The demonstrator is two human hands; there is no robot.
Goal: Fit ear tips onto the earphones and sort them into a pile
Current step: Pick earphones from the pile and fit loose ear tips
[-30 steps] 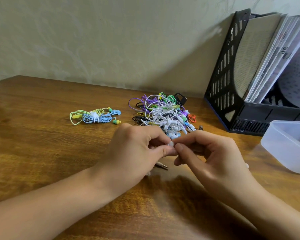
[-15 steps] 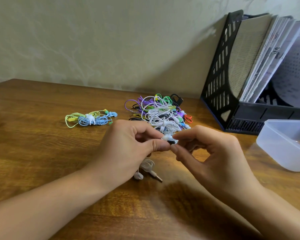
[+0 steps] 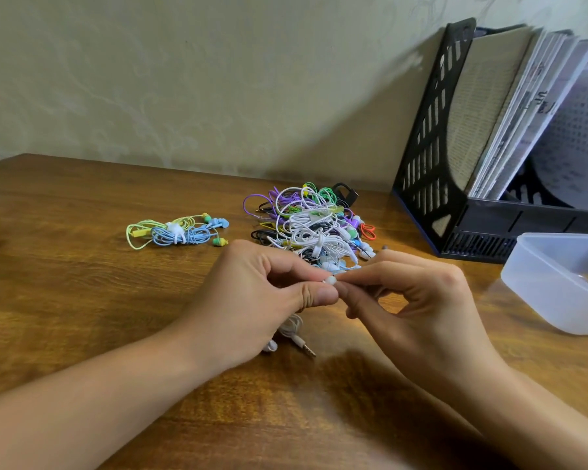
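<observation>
My left hand pinches a white earphone, and its coiled cable with a gold jack plug hangs below the palm onto the table. My right hand pinches a small white ear tip against the earbud, the fingertips of both hands meeting there. Behind the hands lies a big tangle of earphones in white, purple, green and black. To the left sits a small pile of blue and yellow-green earphones with tips on.
A translucent plastic box stands at the right on the wooden table. A black file holder with papers leans by the wall at the back right.
The hands have stayed pressed together at the earbud with small finger shifts. The dark part seen between the fingertips half a second ago is now covered by the white tip.
</observation>
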